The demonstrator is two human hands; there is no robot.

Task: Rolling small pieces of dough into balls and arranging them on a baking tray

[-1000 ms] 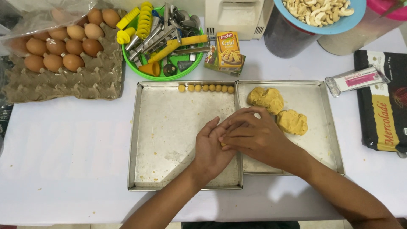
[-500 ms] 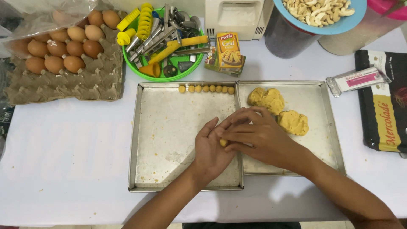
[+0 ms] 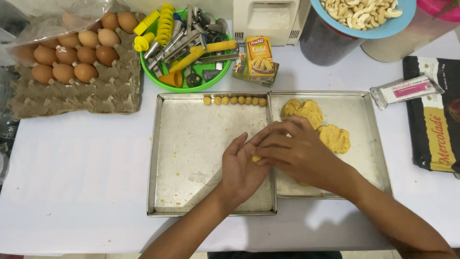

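My left hand lies palm up over the near right part of the left metal tray. My right hand rests flat on top of it. A small yellow dough piece shows between the two palms. Along the far edge of the left tray runs a row of several small dough balls. The right metal tray holds two lumps of yellow dough just beyond my right hand.
An egg carton with several brown eggs sits at far left. A green bowl of kitchen tools, a small yellow box, a blue bowl of cashews and black and white packets line the back and right.
My hands stay pressed together over the trays' seam; the right palm has slid slightly, and the dough piece between them now shows at the edge.
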